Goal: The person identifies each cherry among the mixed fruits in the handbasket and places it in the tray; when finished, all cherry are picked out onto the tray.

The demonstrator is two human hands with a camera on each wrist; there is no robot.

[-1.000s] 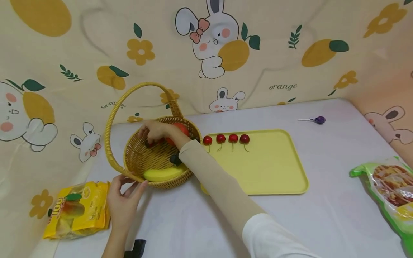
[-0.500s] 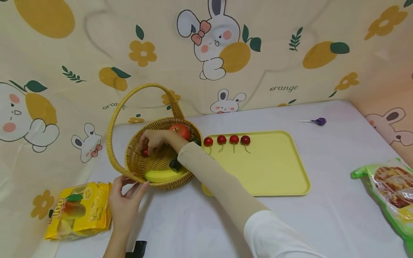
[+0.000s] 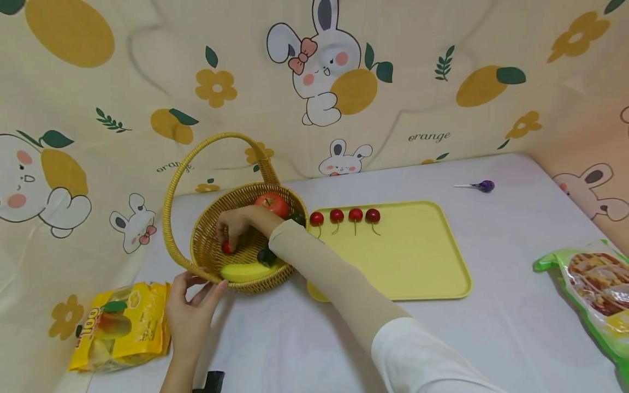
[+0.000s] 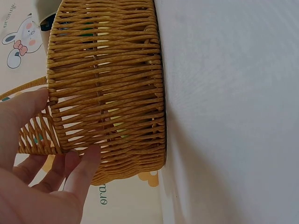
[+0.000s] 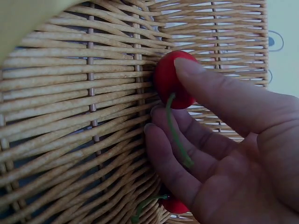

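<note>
A wicker basket [image 3: 203,229] with a tall hooped handle stands left of the tray. My left hand [image 3: 190,316] grips its near-left rim at the handle's foot, fingers and thumb about the weave in the left wrist view. Inside the basket, my right hand [image 3: 238,222] pinches a red cherry [image 5: 163,79] between thumb and fingers, its green stem hanging down. A second cherry [image 5: 176,205] lies below those fingers, partly hidden. The basket also holds a banana [image 3: 248,272] along the near side and a red apple [image 3: 276,203] at the back, partly behind the right wrist.
On the yellow tray [image 3: 408,262], several cherries [image 3: 356,215] stand in a row along the far edge. A purple lollipop [image 3: 485,186] lies at the back right. A yellow snack bag [image 3: 123,327] sits at the left, a green-edged food bag [image 3: 597,284] at the right.
My right hand has shifted nearer inside the basket, baring more of the apple behind it and bringing a cherry into view at its fingertips. The left hand keeps its hold on the rim.
</note>
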